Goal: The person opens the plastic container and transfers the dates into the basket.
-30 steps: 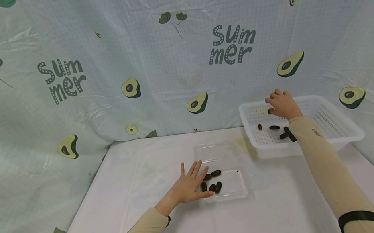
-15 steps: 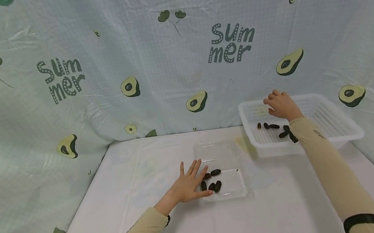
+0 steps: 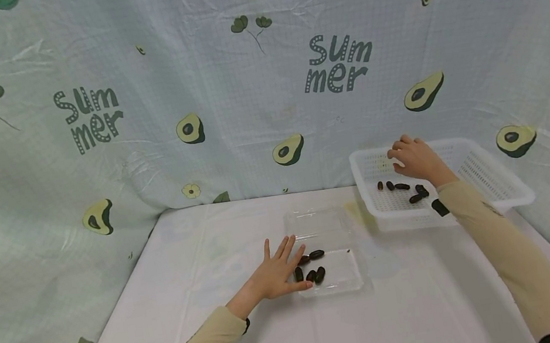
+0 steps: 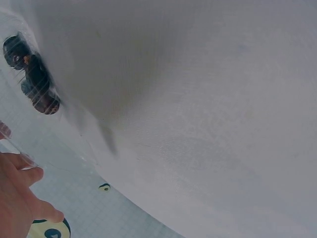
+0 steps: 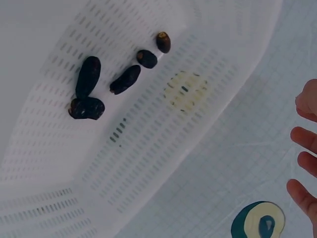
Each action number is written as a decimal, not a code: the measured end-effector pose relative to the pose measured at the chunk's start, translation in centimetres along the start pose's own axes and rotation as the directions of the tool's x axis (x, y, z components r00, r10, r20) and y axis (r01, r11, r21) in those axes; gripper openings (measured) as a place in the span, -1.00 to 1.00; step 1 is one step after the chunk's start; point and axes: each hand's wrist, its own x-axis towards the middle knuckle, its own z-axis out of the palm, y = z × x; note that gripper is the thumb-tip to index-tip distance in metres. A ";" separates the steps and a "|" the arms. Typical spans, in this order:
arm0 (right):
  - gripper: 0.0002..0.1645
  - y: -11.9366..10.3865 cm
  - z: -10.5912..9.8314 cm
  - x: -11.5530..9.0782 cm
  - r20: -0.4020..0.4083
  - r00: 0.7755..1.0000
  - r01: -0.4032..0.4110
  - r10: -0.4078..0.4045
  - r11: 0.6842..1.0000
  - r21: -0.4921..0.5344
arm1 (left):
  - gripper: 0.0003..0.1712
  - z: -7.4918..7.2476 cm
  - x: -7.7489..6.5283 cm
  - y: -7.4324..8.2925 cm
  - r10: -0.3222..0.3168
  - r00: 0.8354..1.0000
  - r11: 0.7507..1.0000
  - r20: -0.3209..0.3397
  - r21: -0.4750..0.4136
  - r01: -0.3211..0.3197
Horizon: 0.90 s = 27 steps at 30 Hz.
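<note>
My left hand (image 3: 271, 275) lies with spread fingers at the left side of an open clear plastic box (image 3: 345, 276). Several dark brown dates (image 3: 320, 274) are inside that box, some partly behind the fingers. Over the back of a white slotted basket (image 3: 494, 174) hovers my right hand (image 3: 416, 159), its fingers loosely bent, with no date visible between them. Several dates (image 3: 402, 187) lie on the basket floor below it. The right wrist view shows one date (image 5: 125, 79) among others there, apart from the fingertips (image 5: 301, 135).
Both containers stand on a white-covered table (image 3: 257, 340). The box's clear lid (image 3: 315, 223) is folded back behind it. A printed curtain (image 3: 219, 85) with avocado pictures rises right behind the table and the basket.
The right hand has let go of a date, which now lies on the basket floor near the others. It has shifted slightly since. The left hand has stayed in place.
</note>
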 end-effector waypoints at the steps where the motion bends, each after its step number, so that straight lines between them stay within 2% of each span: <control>1: -0.80 -0.2 -0.2 0.0 -0.020 1.000 0.017 -0.017 1.000 0.009 | 0.02 0.0 -0.1 0.1 0.002 1.000 1.000 -0.004 0.000 -0.002; 4: -0.78 -0.9 -0.7 -0.2 -0.060 0.996 0.062 -0.061 0.998 0.031 | -0.01 -0.1 0.0 0.2 -0.013 1.000 0.999 0.017 0.034 0.013; 5: -0.78 -1.1 -0.8 -0.2 -0.066 0.995 0.075 -0.072 0.997 0.034 | -0.03 -0.7 -0.2 0.5 -0.028 0.999 0.999 0.040 0.044 0.026; 10: -0.76 -2.5 -1.7 -0.1 -0.080 0.990 0.120 -0.116 0.992 0.049 | -0.06 -0.6 0.0 0.5 -0.047 0.997 0.994 0.063 0.102 0.041; 20: -0.68 -6.5 -2.4 -0.3 -0.206 0.939 0.295 -0.274 0.953 0.075 | -0.03 -0.6 0.1 0.4 -0.047 0.997 0.994 0.057 0.102 0.041; 23: -0.67 -8.0 -2.5 -0.5 -0.219 0.924 0.333 -0.313 0.941 0.060 | -0.03 -0.6 0.1 0.4 -0.047 0.997 0.993 0.057 0.108 0.041; 27: -0.65 -10.1 -2.6 -0.7 -0.208 0.917 0.361 -0.339 0.929 0.078 | -0.02 -0.5 0.1 0.4 -0.045 0.998 0.992 0.053 0.121 0.038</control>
